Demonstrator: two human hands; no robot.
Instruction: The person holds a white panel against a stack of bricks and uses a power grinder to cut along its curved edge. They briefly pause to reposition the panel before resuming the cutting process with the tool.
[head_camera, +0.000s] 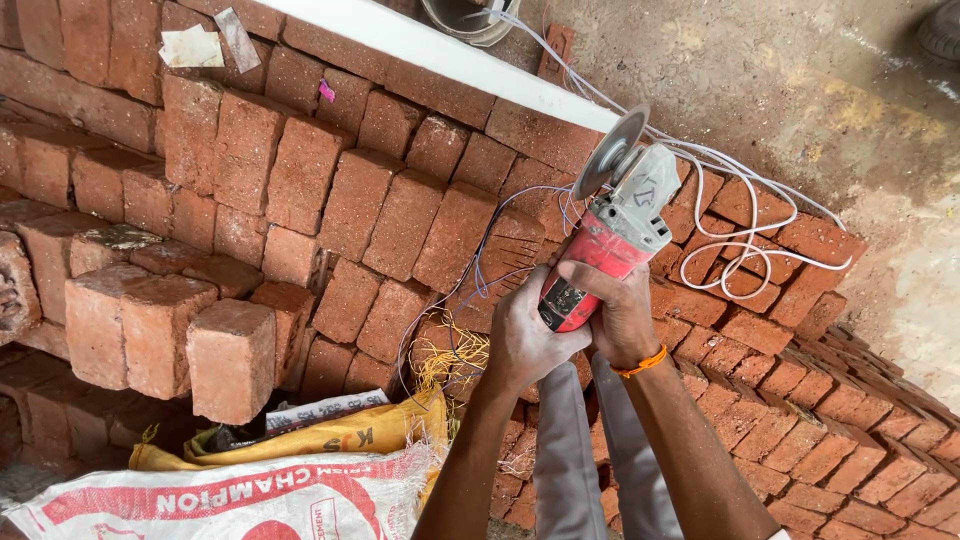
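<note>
Stacked red bricks lie below me; my left hand and right hand clamp a red angle grinder. Its disc touches a white pipe.

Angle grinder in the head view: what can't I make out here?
- Angle grinder: rear body and switch hidden by left hand and right hand.
- Disc: seen nearly edge-on; contact with white bar unclear.
- Bucket: cut off by top edge.
- White cable: ends untraceable.

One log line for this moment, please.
left hand: grips grinder | right hand: grips grinder | disc: at white pipe end | below: brick stack
</note>
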